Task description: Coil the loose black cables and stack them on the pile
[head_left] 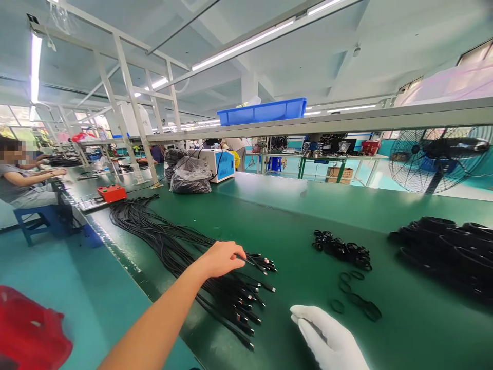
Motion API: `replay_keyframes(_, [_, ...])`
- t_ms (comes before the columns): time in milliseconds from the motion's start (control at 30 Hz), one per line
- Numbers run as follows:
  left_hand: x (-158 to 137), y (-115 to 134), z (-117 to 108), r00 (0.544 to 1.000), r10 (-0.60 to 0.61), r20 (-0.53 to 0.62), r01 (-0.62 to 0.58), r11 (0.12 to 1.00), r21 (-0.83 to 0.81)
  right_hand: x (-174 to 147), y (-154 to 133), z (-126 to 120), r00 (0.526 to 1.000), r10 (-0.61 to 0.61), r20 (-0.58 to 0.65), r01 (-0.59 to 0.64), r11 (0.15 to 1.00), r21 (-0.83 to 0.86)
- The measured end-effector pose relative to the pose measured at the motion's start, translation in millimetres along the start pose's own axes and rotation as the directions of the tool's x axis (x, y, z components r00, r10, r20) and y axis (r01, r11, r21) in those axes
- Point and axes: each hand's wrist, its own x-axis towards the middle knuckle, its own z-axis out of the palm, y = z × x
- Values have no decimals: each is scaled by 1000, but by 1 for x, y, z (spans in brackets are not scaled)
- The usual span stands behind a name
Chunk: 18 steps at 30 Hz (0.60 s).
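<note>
My left hand [223, 258], bare, is closed over the upper side of a long bundle of black cables [162, 236]. Some cable ends come out to the right of its fingers; the exact grip under the palm is hidden. Metal-tipped plugs [246, 313] fan out below and right of that hand. My right hand [327, 334] wears a white glove and hovers near the front of the green table, apart from the cables. Its thumb and fingers are drawn together, with nothing visible between them. Beyond it lie loose black rings [337, 307] and a heap of small black bands [341, 249].
Coiled black cables [442, 252] are piled at the right. A red box [111, 193], a plastic-wrapped bundle [190, 174] and a blue-white machine [221, 165] stand farther back. Overhead runs a shelf with a blue tray [264, 112]. A co-worker [23, 174] sits at far left.
</note>
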Motion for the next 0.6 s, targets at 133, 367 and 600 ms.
replay_keyframes(133, [-4, 27, 3, 992, 122, -28, -123, 990, -61, 5, 2, -9, 993, 111, -36, -106, 987, 121])
replay_keyframes(367, [-34, 96, 30, 961, 273, 37, -270, 960, -80, 20, 4, -25, 853, -72, 517, -223, 845, 485])
replay_keyframes(600, [-39, 138, 24, 965, 261, -7, -253, 929, -271, 16, -4, -43, 406, -79, 911, -614, 714, 336])
